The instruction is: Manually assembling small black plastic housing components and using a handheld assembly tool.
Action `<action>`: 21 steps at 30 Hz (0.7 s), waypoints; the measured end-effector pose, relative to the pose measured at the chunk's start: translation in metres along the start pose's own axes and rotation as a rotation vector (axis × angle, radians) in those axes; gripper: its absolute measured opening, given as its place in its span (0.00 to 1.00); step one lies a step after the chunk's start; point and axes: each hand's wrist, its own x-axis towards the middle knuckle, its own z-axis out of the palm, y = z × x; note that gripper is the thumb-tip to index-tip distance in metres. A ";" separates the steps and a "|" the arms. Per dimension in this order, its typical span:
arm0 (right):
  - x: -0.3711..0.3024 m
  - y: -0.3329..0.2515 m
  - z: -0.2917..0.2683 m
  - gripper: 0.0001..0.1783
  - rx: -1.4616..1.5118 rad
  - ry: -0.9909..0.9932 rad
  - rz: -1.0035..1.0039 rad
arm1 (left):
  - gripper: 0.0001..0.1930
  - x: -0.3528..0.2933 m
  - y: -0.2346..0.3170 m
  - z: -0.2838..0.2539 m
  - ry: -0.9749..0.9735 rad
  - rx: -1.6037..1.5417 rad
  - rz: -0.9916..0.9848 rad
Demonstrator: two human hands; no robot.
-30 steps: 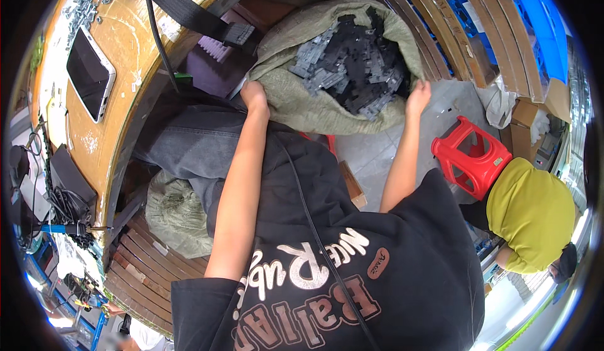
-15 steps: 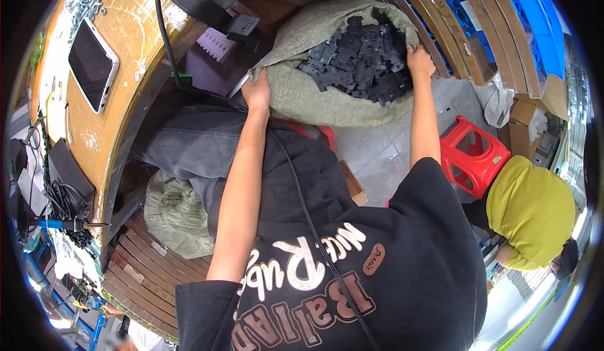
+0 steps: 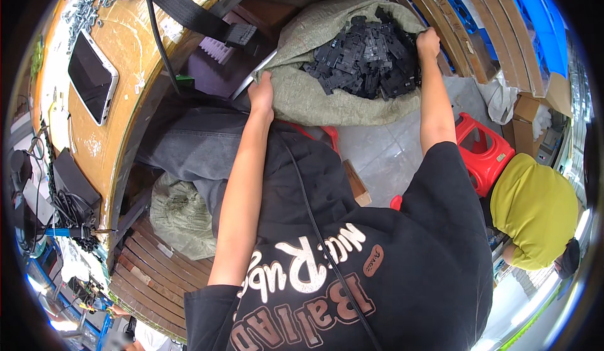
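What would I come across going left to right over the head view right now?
Phone → left hand on the sack's edge → dark pieces in the green sack → right hand on the sack's rim → red stool.

From the person's head, the wide fisheye camera looks down and forward; the black T-shirt (image 3: 402,256), below the fingers (image 3: 428,38), lies nearer to it than they do.
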 end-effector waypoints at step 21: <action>0.061 0.019 -0.012 0.06 1.379 0.137 0.681 | 0.15 -0.043 0.064 0.053 -0.143 0.030 0.344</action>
